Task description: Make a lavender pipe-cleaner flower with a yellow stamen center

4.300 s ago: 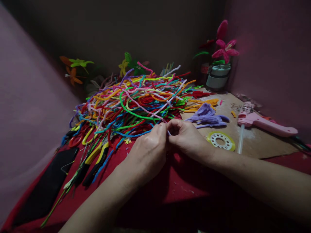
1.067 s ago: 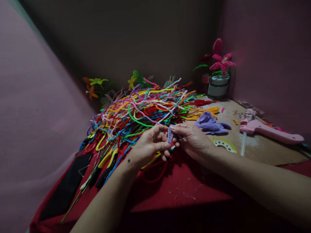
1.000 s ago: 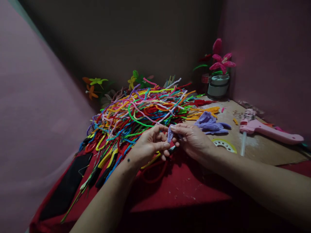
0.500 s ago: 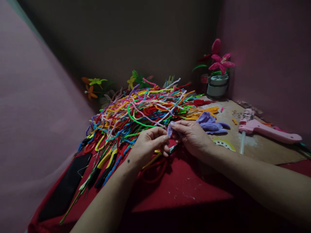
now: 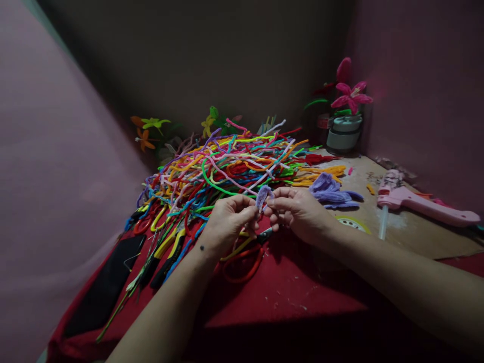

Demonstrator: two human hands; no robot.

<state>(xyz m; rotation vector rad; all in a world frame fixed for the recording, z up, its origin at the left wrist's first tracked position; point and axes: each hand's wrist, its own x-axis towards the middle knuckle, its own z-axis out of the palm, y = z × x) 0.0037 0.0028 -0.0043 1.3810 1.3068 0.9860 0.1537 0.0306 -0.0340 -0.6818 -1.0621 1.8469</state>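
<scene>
Between my fingertips is a purple pipe cleaner (image 5: 263,195), bent into a small arch like a petal. My left hand (image 5: 231,217) pinches its left end, and my right hand (image 5: 298,209) pinches its right end. Below my hands, scissors with red and yellow handles (image 5: 245,269) lie on the red cloth, partly covered by my left hand. Just beyond my right hand rests a bunch of purple pipe-cleaner petals (image 5: 327,191). A big heap of many-coloured pipe cleaners (image 5: 227,164) spreads behind my hands.
Yellow-and-black pliers (image 5: 170,252), thin green stems and a black phone (image 5: 104,287) lie at the left. On a board (image 5: 416,237) at the right are a pink glue gun (image 5: 427,204) and a yellow tape roll (image 5: 353,224). Behind stands a grey pot (image 5: 344,135) with a pink flower.
The purple piece has turned up into an open arch between both hands. My right fingers have shifted to its right end. The view has moved slightly, showing more of the scissors.
</scene>
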